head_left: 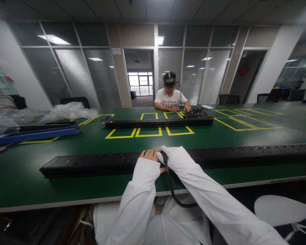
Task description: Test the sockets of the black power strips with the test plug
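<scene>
A long black power strip [91,165] with red dots along its top lies across the green table in front of me. My left hand [151,155] is bare and wrapped over the strip, its fingers on top and the thumb low on the near side. Close beside it, my right hand [165,153], in a white glove, is closed around the end of a black cable [170,180] at the strip's top. The cable hangs in a loop over the table edge towards my lap. The held cable end is mostly hidden by the glove, so I cannot tell whether it sits in a socket.
Another black strip [158,123] lies farther back across yellow tape outlines [149,135]. Opposite, a person [169,95] handles small dark parts. Clear plastic wrap [68,111] and a blue bar [35,134] lie at left. The table's near edge [91,201] runs below my forearms.
</scene>
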`<state>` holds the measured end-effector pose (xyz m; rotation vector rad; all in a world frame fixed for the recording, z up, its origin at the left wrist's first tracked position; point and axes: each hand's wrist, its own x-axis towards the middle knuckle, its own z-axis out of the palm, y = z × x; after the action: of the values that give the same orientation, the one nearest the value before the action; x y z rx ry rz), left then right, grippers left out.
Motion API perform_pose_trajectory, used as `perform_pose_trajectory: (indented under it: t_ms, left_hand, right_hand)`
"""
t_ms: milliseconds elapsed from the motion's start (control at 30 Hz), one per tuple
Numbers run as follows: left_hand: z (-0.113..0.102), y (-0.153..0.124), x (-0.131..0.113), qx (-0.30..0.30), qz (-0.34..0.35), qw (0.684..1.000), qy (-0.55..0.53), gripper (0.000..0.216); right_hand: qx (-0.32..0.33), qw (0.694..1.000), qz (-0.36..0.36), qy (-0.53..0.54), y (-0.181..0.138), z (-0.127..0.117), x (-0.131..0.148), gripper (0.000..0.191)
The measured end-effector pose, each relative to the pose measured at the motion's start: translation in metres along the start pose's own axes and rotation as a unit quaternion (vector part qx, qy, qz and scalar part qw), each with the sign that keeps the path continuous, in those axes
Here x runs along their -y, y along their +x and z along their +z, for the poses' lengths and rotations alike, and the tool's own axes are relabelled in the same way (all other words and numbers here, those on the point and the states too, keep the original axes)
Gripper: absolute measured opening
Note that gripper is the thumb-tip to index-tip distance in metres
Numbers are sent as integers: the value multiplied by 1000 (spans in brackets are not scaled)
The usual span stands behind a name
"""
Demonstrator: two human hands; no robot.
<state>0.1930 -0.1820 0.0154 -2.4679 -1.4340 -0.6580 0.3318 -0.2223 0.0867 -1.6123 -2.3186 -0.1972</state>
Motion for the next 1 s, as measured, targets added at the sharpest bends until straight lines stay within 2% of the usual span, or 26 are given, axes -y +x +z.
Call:
perform_pose_trajectory:
  t_ms: [400, 733, 1000]
  left_hand:
    - [-5, -1, -1, 7, -4, 1000, -11, 67]
    - [-3, -2, -1, -13, -4, 1000, -1, 63]
    - [2, -1, 0, -11, -9, 1000, 20, 72]
  right_hand:
    - [7, 1000, 27, 5, -12, 6, 5, 38]
    - [-13, 998, 58, -5, -13, 10, 10, 36]
    - [-29, 997, 71, -1, -9, 16, 10, 35]
